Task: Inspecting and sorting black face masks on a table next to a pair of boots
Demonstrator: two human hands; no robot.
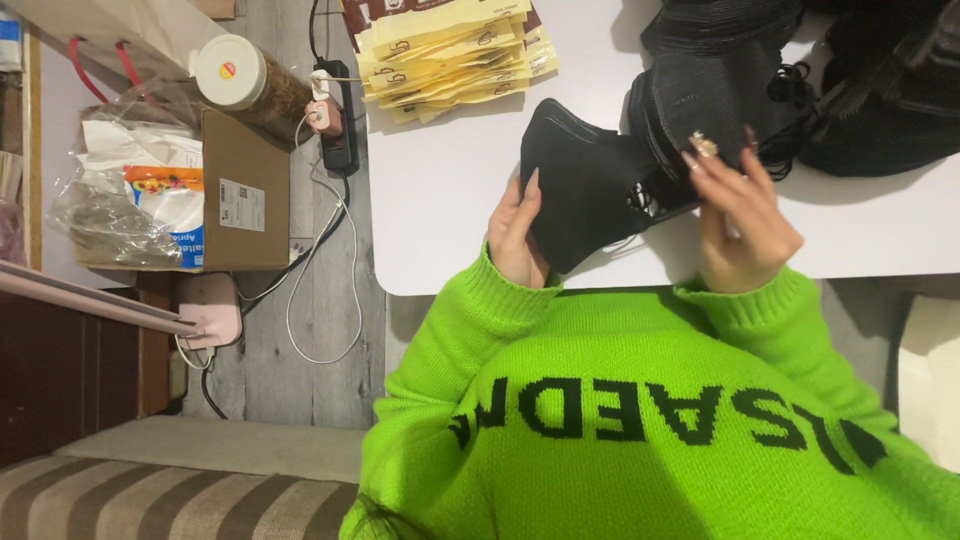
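Green sweater sleeves [640, 400] lie nearest my view, and beyond them I note the left hand [515, 235] gripping one edge of a black face mask [580, 185] at the white table's [440, 190] near edge while the right hand [745, 220] pinches its ear-loop side, keeping it spread flat beside the black mask pile [740, 70].

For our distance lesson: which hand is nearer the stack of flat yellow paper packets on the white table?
Left. The left hand, gripping a black fabric mask, sits below-right of the yellow paper packets; the right hand is farther right, beyond the mask.
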